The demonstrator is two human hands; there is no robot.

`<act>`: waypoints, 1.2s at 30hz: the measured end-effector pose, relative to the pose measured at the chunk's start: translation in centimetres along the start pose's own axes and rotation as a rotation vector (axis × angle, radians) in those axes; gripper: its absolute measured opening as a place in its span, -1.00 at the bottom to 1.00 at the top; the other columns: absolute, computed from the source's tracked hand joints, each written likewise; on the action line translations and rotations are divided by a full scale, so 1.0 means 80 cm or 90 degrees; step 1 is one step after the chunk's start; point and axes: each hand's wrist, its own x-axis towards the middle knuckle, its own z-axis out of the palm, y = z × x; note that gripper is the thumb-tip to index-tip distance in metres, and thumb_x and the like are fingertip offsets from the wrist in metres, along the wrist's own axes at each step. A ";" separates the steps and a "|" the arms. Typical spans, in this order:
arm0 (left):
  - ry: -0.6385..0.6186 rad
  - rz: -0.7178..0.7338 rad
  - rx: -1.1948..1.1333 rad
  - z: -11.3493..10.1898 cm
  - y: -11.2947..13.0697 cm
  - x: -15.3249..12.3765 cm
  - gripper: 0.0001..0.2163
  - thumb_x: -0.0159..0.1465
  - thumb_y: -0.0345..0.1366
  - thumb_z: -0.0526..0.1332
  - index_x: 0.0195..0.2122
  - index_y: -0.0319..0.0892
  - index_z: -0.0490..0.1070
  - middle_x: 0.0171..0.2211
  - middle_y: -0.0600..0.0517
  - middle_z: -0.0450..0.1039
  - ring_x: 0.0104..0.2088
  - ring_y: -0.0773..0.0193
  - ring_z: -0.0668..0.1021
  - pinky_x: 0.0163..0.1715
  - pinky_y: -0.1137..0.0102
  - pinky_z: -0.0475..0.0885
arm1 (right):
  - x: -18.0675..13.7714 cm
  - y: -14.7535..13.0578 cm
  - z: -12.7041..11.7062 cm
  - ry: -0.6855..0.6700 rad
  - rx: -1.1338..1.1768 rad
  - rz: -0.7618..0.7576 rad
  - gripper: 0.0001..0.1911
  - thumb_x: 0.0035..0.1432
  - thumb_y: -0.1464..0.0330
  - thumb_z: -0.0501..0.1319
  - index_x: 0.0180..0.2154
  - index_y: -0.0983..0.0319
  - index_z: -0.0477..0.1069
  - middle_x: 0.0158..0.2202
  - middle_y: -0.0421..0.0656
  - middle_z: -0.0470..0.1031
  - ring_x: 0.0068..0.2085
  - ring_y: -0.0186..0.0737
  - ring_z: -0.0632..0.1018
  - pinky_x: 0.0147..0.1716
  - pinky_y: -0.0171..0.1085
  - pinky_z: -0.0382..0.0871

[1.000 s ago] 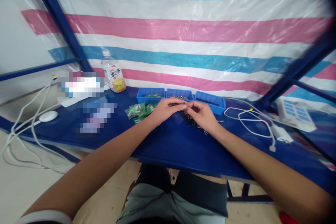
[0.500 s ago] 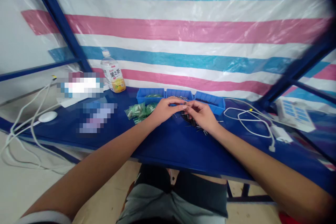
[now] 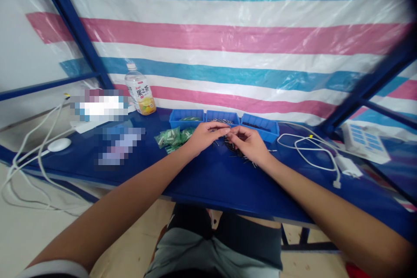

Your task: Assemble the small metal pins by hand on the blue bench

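My left hand and my right hand meet fingertip to fingertip above the blue table. Both are closed in a pinch, and whatever lies between the fingers is too small and hidden to name. Under and beside my right hand lies a pile of thin black and silver pin-like pieces. Left of my left hand are small clear bags with green and white contents. Just behind the hands stand a left blue bin, a middle blue bin with thin metal pieces, and a right blue bin with dark pieces.
A drink bottle stands at the back left. White cables with an adapter and a white box-like device lie to the right. A white oval object with cables rests at the left. Striped sheeting hangs behind the table.
Both hands stay together in nearly the same place. The fingers of my right hand have shifted slightly against those of my left; the bins and bags have not moved.
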 end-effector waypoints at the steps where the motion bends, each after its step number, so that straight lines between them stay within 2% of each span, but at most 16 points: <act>1: -0.003 0.006 -0.001 0.000 -0.001 0.000 -0.67 0.21 -0.12 0.47 -0.07 -0.19 0.68 -0.06 -0.14 0.68 -0.04 0.08 0.65 0.12 0.16 0.48 | 0.000 0.001 0.000 0.003 -0.004 -0.002 -0.67 0.24 0.05 0.36 -0.25 0.19 0.55 -0.42 -0.22 0.54 -0.46 -0.28 0.45 -0.39 -0.24 0.38; 6: -0.006 0.031 0.004 -0.001 -0.005 0.002 -0.70 0.19 -0.16 0.48 -0.11 -0.20 0.67 -0.06 -0.14 0.67 -0.03 0.09 0.64 0.13 0.14 0.47 | 0.001 0.008 -0.002 0.010 -0.023 -0.009 -0.70 0.23 0.09 0.37 -0.26 0.20 0.58 -0.37 -0.18 0.58 -0.37 -0.22 0.52 -0.30 -0.22 0.40; 14: -0.044 0.082 0.053 -0.006 -0.005 0.001 -0.75 0.23 -0.13 0.45 -0.14 -0.15 0.69 -0.05 -0.12 0.64 0.01 0.09 0.62 0.17 0.14 0.44 | 0.005 0.011 -0.008 0.056 -0.055 -0.033 -0.70 0.21 0.10 0.39 -0.23 0.20 0.57 -0.37 -0.17 0.58 -0.36 -0.21 0.52 -0.31 -0.23 0.41; 20: -0.049 0.106 0.074 -0.007 -0.008 0.003 -0.77 0.23 -0.16 0.45 -0.14 -0.13 0.71 -0.06 -0.12 0.63 0.01 0.08 0.62 0.17 0.13 0.43 | 0.005 0.016 -0.010 0.032 -0.052 -0.031 -0.72 0.24 0.12 0.36 -0.18 0.19 0.59 -0.36 -0.17 0.59 -0.33 -0.18 0.55 -0.27 -0.20 0.45; 24: -0.037 0.110 0.068 -0.005 -0.009 0.004 -0.77 0.22 -0.14 0.46 -0.15 -0.13 0.71 -0.06 -0.11 0.64 0.01 0.07 0.62 0.16 0.13 0.44 | 0.004 0.015 -0.006 0.022 -0.031 -0.023 -0.72 0.21 0.13 0.39 -0.17 0.19 0.59 -0.28 -0.14 0.64 -0.27 -0.16 0.60 -0.22 -0.18 0.48; 30: -0.021 0.114 0.071 -0.005 -0.008 0.003 -0.77 0.20 -0.14 0.48 -0.17 -0.12 0.71 -0.04 -0.12 0.64 0.04 0.05 0.63 0.20 0.11 0.44 | 0.003 0.012 -0.001 -0.009 -0.012 0.005 -0.66 0.18 0.12 0.41 -0.10 0.19 0.58 -0.36 -0.19 0.59 -0.39 -0.23 0.54 -0.37 -0.23 0.47; 33: -0.007 0.110 0.043 -0.005 -0.006 0.003 -0.76 0.18 -0.15 0.49 -0.18 -0.14 0.71 0.01 -0.13 0.65 0.11 0.03 0.61 0.25 0.09 0.41 | 0.004 0.011 0.000 -0.004 0.009 0.017 -0.61 0.16 0.09 0.43 -0.07 0.18 0.56 -0.30 -0.15 0.62 -0.37 -0.22 0.55 -0.42 -0.25 0.47; 36: 0.008 0.055 -0.003 -0.004 -0.004 0.003 -0.69 0.18 -0.11 0.49 -0.12 -0.17 0.69 -0.02 -0.14 0.67 0.05 0.03 0.65 0.21 0.07 0.46 | 0.003 0.006 0.001 0.017 0.018 0.014 -0.61 0.16 0.06 0.43 -0.12 0.17 0.54 -0.24 -0.12 0.63 -0.35 -0.22 0.55 -0.46 -0.27 0.45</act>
